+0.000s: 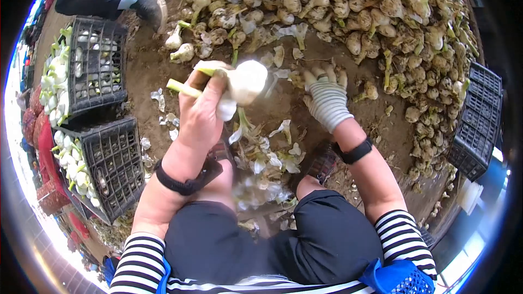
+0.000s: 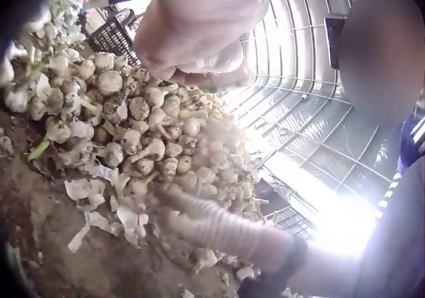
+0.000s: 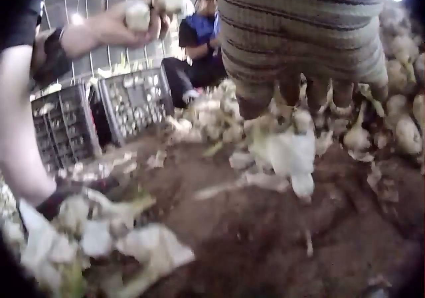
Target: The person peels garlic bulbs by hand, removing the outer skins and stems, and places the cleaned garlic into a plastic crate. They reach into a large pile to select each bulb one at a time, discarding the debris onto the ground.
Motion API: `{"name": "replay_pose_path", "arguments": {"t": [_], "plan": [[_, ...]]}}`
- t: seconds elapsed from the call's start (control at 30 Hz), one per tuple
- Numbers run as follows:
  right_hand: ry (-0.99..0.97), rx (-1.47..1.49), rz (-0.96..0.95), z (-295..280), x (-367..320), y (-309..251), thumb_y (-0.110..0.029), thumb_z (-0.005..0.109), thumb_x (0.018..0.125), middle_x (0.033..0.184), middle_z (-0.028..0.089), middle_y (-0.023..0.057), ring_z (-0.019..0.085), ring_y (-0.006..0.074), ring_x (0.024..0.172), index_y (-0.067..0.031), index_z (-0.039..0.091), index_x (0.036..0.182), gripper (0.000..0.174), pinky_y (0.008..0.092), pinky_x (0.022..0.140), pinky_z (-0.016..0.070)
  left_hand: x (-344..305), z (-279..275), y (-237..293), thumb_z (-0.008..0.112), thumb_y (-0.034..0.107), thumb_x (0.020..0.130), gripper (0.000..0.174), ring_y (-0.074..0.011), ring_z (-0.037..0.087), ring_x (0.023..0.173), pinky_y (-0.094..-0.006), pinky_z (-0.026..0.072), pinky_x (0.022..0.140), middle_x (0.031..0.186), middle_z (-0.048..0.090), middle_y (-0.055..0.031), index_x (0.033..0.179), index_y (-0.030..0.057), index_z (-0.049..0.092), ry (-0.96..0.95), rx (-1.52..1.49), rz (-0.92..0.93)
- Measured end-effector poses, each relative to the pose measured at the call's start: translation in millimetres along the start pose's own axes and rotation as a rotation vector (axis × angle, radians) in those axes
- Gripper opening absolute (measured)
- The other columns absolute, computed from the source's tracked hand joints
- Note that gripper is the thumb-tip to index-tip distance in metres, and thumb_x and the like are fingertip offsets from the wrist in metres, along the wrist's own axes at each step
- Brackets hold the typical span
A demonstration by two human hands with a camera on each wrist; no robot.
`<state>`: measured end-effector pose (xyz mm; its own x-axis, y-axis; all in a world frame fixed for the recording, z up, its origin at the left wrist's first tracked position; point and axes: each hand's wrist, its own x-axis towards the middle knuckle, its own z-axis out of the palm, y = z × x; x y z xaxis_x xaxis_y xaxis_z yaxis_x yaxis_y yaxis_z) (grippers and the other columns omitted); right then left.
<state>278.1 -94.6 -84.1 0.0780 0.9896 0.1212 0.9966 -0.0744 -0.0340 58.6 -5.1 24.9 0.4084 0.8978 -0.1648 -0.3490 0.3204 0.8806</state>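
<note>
My bare left hand grips white, cleaned garlic bulbs by their green stems. One large bulb sticks out past the fingertips, and a second bulb shows below it. In the right wrist view two bulbs stand out from that hand. A striped, fingerless-looking glove covers my right hand, which reaches down to the soil at the near edge of the garlic pile. Its fingers point downward, slightly spread, and a pale papery husk lies right by the fingertips.
Black crates filled with cleaned garlic stand on the left, and another black crate is at the right. Peeled skins litter the ground between my feet. Another person sits beyond the pile, a shoe near its left end.
</note>
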Motion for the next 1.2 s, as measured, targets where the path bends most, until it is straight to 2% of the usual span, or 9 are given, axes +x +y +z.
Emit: {"name": "replay_pose_path", "arguments": {"t": [0.2,0.4,0.6,0.67,0.73,0.9,1.0,1.1,1.2], "plan": [[-0.277,1.836,0.492,-94.9,30.2,-23.4,-0.033,0.067,0.081,0.104,0.062,0.0113,0.056,0.0133,0.096,0.005,0.051,0.119,0.056,0.0281,0.082,0.0463,-1.7,-3.8,-12.6,0.061,-0.002,0.081,0.021,-0.0181,0.058,0.091,-0.0289,0.0466,0.08,0.101,0.06,-0.0094,0.101,0.0037,0.063,-0.162,0.706,0.391],[-0.037,1.216,0.362,-89.5,29.7,-44.9,-0.013,0.065,0.079,0.078,0.066,0.0078,0.059,0.0101,0.071,0.0019,0.065,0.093,0.02,0.0264,0.064,0.0486,2.0,-4.1,-15.0,0.063,-0.008,0.072,0.03,-0.0236,0.06,0.093,-0.0308,0.0479,0.082,0.097,0.063,-0.011,0.099,0.0046,0.065,-0.274,0.916,0.622],[-0.103,0.906,0.647,-5.0,21.7,-0.2,-0.023,0.059,0.079,0.084,0.065,0.0199,0.064,0.0226,0.08,0.0058,0.061,0.099,0.034,0.0287,0.074,0.0486,0.3,-0.8,-13.1,0.052,0.01,0.091,0.018,-0.0188,0.062,0.088,-0.0307,0.0537,0.074,0.1,0.062,-0.0097,0.106,0.0021,0.057,0.03,-0.135,-0.035],[-0.279,1.067,0.672,-42.2,27.4,-5.6,-0.024,0.059,0.082,0.096,0.064,0.021,0.062,0.0213,0.091,0.0071,0.055,0.112,0.043,0.0279,0.08,0.0472,4.8,-18.3,-22.0,0.05,0.013,0.092,0.022,-0.0227,0.059,0.1,-0.0368,0.0503,0.085,0.11,0.06,-0.0111,0.112,0.0039,0.054,0.112,-0.28,-0.2],[0.071,1.419,0.499,-59.9,29.0,-24.9,-0.026,0.059,0.084,0.105,0.061,0.0177,0.058,0.0189,0.099,0.0058,0.05,0.12,0.049,0.0279,0.085,0.0453,6.3,-17.7,-28.5,0.051,0.015,0.092,0.024,-0.0228,0.059,0.1,-0.037,0.0508,0.084,0.109,0.06,-0.0104,0.113,0.0046,0.053,0.209,-0.379,-0.319],[-0.517,1.57,0.432,-109.7,34.3,-47.1,-0.021,0.058,0.087,0.083,0.062,0.0023,0.053,0.0097,0.074,0.0032,0.061,0.096,0.026,0.0261,0.068,0.0447,6.0,-11.2,-30.0,0.048,0.023,0.094,0.022,-0.021,0.06,0.094,-0.0367,0.0526,0.078,0.106,0.06,-0.0093,0.108,0.0078,0.055,0.171,-0.292,-0.414],[-0.128,1.9,0.343,-113.5,27.7,-35.2,-0.021,0.058,0.086,0.083,0.062,0.004,0.058,0.0104,0.073,0.0009,0.063,0.093,0.023,0.0231,0.068,0.0468,5.6,-30.3,-11.7,0.045,0.025,0.095,0.02,-0.0217,0.06,0.093,-0.0376,0.0523,0.077,0.105,0.06,-0.0098,0.1,0.0086,0.055,0.184,-0.267,-0.302],[0.092,1.219,0.481,-72.0,27.3,2.6,-0.023,0.059,0.085,0.093,0.062,0.0085,0.059,0.02,0.088,-0.0009,0.06,0.106,0.031,0.0317,0.079,0.0466,-12.1,-64.6,43.3,0.046,0.023,0.095,0.021,-0.0194,0.061,0.086,-0.0324,0.0522,0.071,0.098,0.062,-0.0104,0.099,0.0054,0.056,0.327,0.003,-0.036],[-0.107,-0.036,0.229,-0.5,-26.4,98.0,-0.019,0.064,0.075,0.122,0.05,0.019,0.047,0.0346,0.114,-0.0111,0.047,0.126,0.054,0.0387,0.096,0.0388,-44.5,-126.5,111.6,0.047,0.024,0.094,0.027,-0.0148,0.063,0.077,-0.0251,0.052,0.063,0.089,0.064,-0.0077,0.103,0.0019,0.059,0.666,0.42,0.303]]}}
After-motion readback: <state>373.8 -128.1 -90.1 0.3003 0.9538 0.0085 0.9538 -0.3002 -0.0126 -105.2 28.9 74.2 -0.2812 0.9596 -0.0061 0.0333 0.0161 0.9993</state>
